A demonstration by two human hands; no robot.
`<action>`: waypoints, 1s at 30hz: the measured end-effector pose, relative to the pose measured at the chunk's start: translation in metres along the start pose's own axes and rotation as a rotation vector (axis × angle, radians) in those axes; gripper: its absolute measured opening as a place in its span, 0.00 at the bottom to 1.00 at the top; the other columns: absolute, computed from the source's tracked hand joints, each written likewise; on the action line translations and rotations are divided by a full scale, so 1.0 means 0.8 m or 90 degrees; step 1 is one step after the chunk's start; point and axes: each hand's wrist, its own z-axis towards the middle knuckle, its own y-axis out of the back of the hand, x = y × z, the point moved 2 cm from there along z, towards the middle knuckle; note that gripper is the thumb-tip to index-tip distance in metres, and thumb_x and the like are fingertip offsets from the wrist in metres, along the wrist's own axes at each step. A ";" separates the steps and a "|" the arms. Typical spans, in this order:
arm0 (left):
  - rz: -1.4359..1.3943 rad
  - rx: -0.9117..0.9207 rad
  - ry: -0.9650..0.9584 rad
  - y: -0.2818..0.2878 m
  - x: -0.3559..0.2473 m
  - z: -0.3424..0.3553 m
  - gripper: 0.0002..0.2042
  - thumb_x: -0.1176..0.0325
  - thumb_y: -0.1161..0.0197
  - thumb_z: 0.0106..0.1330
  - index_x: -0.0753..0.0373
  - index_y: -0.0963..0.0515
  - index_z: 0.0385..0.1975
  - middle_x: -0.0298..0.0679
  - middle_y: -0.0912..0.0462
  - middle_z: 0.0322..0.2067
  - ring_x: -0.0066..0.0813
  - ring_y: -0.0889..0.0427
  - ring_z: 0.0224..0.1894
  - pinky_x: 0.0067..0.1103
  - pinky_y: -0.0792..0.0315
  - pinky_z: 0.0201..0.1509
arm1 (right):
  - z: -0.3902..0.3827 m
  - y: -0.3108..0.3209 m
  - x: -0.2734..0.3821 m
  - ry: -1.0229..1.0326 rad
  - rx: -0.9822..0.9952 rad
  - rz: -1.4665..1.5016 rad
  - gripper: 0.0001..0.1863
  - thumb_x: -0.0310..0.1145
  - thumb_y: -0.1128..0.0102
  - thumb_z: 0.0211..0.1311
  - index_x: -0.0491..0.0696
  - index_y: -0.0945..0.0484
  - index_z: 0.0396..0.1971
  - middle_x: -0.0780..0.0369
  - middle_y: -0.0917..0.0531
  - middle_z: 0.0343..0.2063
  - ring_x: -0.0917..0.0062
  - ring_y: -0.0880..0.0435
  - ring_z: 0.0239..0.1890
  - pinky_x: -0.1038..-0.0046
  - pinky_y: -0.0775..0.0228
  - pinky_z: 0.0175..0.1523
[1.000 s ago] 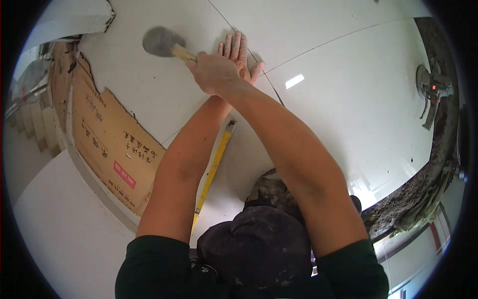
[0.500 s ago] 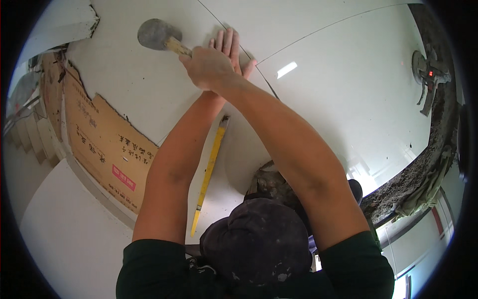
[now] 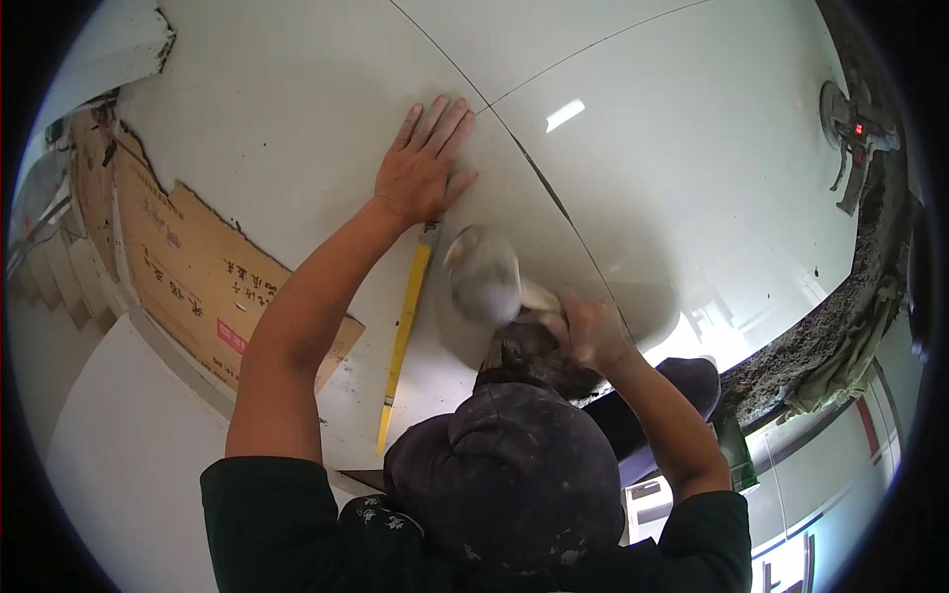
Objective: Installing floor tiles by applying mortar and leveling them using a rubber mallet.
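Observation:
My left hand [image 3: 423,166] lies flat on a large pale glossy floor tile [image 3: 297,128], fingers spread, just left of a joint where tile edges meet. My right hand [image 3: 591,334] is wrapped round the short wooden handle of a rubber mallet [image 3: 484,277]. The mallet's pale grey head is smeared by motion over the tile, nearer to me than my left hand. A narrow yellow bar [image 3: 405,336], perhaps a spirit level, lies on the tile below my left wrist. Along the joint [image 3: 544,183] right of my left hand, a dark gap widens toward me.
A tile suction tool with a red lit display [image 3: 852,133] sits at the far right tile edge. Beyond that edge runs a strip of dark rough mortar [image 3: 791,366] with a greenish cloth [image 3: 858,356] on it. Torn brown cardboard [image 3: 198,267] covers floor at the left.
My right hand has swung the mallet from above my left hand down toward me and to the right. The arms are no longer crossed. My left hand now shows fully, lower and slightly left.

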 end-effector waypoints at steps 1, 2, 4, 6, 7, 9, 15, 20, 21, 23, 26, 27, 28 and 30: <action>0.004 0.000 0.001 -0.001 0.001 -0.001 0.36 0.47 0.43 0.69 0.59 0.37 0.74 0.38 0.40 0.76 0.38 0.46 0.78 0.39 0.56 0.82 | -0.004 -0.007 -0.006 -0.069 0.051 -0.065 0.21 0.51 0.37 0.68 0.46 0.25 0.35 0.54 0.18 0.24 0.56 0.15 0.26 0.57 0.25 0.28; 0.019 0.000 0.000 -0.001 0.000 -0.001 0.36 0.47 0.43 0.69 0.59 0.37 0.73 0.38 0.39 0.75 0.38 0.45 0.78 0.39 0.56 0.82 | -0.008 -0.012 -0.009 -0.138 0.102 -0.131 0.21 0.52 0.38 0.68 0.46 0.25 0.36 0.54 0.18 0.23 0.57 0.15 0.27 0.58 0.24 0.29; 0.036 0.000 0.001 -0.001 0.001 -0.003 0.36 0.48 0.43 0.69 0.60 0.37 0.73 0.38 0.38 0.74 0.39 0.44 0.78 0.39 0.56 0.82 | -0.015 -0.004 0.006 -0.095 0.101 -0.081 0.21 0.52 0.39 0.69 0.46 0.25 0.36 0.54 0.17 0.24 0.56 0.15 0.27 0.57 0.24 0.30; 0.036 -0.024 -0.012 0.002 0.002 -0.003 0.36 0.48 0.42 0.69 0.61 0.38 0.74 0.39 0.37 0.74 0.39 0.44 0.78 0.39 0.56 0.82 | -0.025 -0.006 0.015 -0.054 0.102 -0.033 0.21 0.52 0.40 0.69 0.46 0.25 0.37 0.54 0.17 0.24 0.56 0.14 0.28 0.56 0.23 0.31; 0.039 -0.030 -0.012 0.002 0.002 -0.002 0.36 0.48 0.42 0.69 0.61 0.38 0.74 0.39 0.37 0.74 0.39 0.44 0.78 0.39 0.56 0.82 | -0.029 -0.013 0.007 -0.072 0.087 -0.036 0.21 0.52 0.40 0.69 0.46 0.25 0.36 0.53 0.16 0.25 0.55 0.14 0.28 0.55 0.23 0.31; 0.026 -0.025 -0.030 0.001 0.002 0.001 0.38 0.49 0.42 0.69 0.66 0.40 0.74 0.45 0.40 0.75 0.45 0.44 0.77 0.42 0.55 0.81 | -0.032 -0.021 -0.006 -0.088 0.067 -0.044 0.22 0.53 0.40 0.69 0.46 0.25 0.36 0.53 0.15 0.25 0.54 0.14 0.28 0.54 0.23 0.31; 0.022 -0.114 -0.028 0.003 0.001 0.094 0.39 0.46 0.44 0.71 0.70 0.41 0.73 0.51 0.41 0.74 0.49 0.43 0.77 0.43 0.55 0.81 | -0.020 -0.037 -0.010 -0.188 0.089 -0.119 0.23 0.55 0.41 0.68 0.47 0.25 0.35 0.53 0.15 0.25 0.52 0.14 0.28 0.52 0.23 0.32; 0.089 -0.247 0.184 -0.016 0.034 0.151 0.40 0.43 0.48 0.74 0.72 0.42 0.73 0.55 0.42 0.74 0.56 0.46 0.77 0.45 0.57 0.81 | -0.028 -0.047 -0.016 -0.210 0.107 -0.064 0.26 0.58 0.44 0.69 0.46 0.24 0.36 0.52 0.15 0.25 0.52 0.14 0.30 0.50 0.23 0.38; 0.126 -0.300 0.288 -0.020 0.036 0.151 0.40 0.43 0.49 0.74 0.73 0.43 0.73 0.56 0.43 0.74 0.58 0.48 0.77 0.46 0.58 0.81 | -0.028 -0.046 -0.014 -0.225 0.091 -0.062 0.26 0.58 0.44 0.69 0.46 0.24 0.36 0.52 0.15 0.25 0.52 0.14 0.30 0.50 0.23 0.38; 0.157 -0.225 0.266 -0.022 0.006 0.169 0.40 0.43 0.49 0.74 0.73 0.43 0.73 0.56 0.43 0.75 0.60 0.49 0.77 0.47 0.58 0.81 | -0.028 -0.045 -0.016 -0.225 0.104 -0.039 0.26 0.59 0.45 0.70 0.46 0.23 0.37 0.51 0.15 0.25 0.51 0.14 0.32 0.50 0.24 0.39; 0.168 -0.165 0.106 -0.019 -0.018 0.218 0.40 0.43 0.49 0.75 0.71 0.44 0.74 0.54 0.44 0.75 0.60 0.49 0.77 0.49 0.59 0.80 | -0.034 -0.045 -0.024 -0.210 0.055 0.034 0.24 0.55 0.41 0.69 0.44 0.22 0.39 0.50 0.15 0.28 0.50 0.15 0.33 0.51 0.24 0.41; 0.132 -0.181 -0.032 -0.017 -0.024 0.233 0.39 0.44 0.49 0.75 0.70 0.44 0.74 0.53 0.44 0.76 0.59 0.49 0.78 0.49 0.58 0.80 | -0.036 -0.044 -0.023 -0.215 0.056 0.053 0.24 0.55 0.41 0.69 0.44 0.22 0.39 0.50 0.15 0.28 0.50 0.15 0.33 0.51 0.24 0.41; 0.128 -0.162 -0.041 -0.016 -0.036 0.252 0.39 0.44 0.49 0.75 0.70 0.44 0.74 0.53 0.44 0.76 0.59 0.49 0.78 0.49 0.58 0.80 | -0.042 -0.036 -0.022 -0.224 0.016 0.075 0.24 0.55 0.41 0.69 0.44 0.22 0.37 0.50 0.16 0.26 0.50 0.15 0.32 0.51 0.24 0.39; 0.158 -0.113 -0.194 -0.007 -0.058 0.296 0.37 0.45 0.49 0.75 0.65 0.43 0.75 0.46 0.43 0.76 0.51 0.48 0.78 0.46 0.58 0.81 | -0.045 -0.020 -0.027 -0.223 -0.030 0.102 0.24 0.54 0.41 0.70 0.44 0.23 0.35 0.49 0.16 0.25 0.50 0.15 0.31 0.51 0.24 0.38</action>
